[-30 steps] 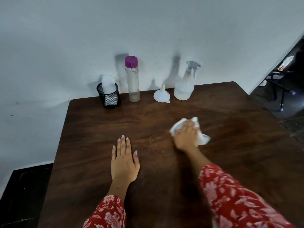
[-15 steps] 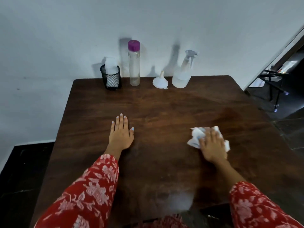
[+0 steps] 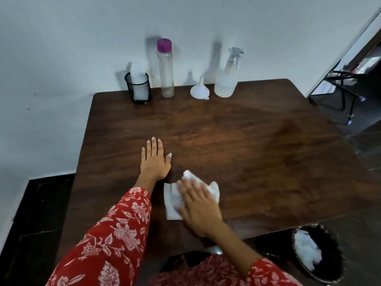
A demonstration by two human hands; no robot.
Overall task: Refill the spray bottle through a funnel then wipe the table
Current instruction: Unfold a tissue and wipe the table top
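Note:
My right hand (image 3: 199, 205) presses a crumpled white tissue (image 3: 172, 200) flat against the dark wooden table (image 3: 247, 151) near its front edge, fingers spread and blurred. Just to its left, my left hand (image 3: 155, 161) lies flat on the wood, palm down, fingers straight. Along the far edge stand a clear spray bottle (image 3: 226, 79) holding some liquid, a white funnel (image 3: 199, 90) mouth-down beside it, and a tall clear bottle (image 3: 165, 68) with a purple cap.
A black mesh cup (image 3: 138, 88) with white tissue in it stands at the back left by the wall. A dark bin (image 3: 318, 252) holding white waste sits on the floor at the front right. A metal stand (image 3: 346, 89) is beyond the table's right side.
My right hand has slid the tissue leftward and toward the near edge, ending close to my left hand. The left hand stays flat on the table. The camera has tilted down.

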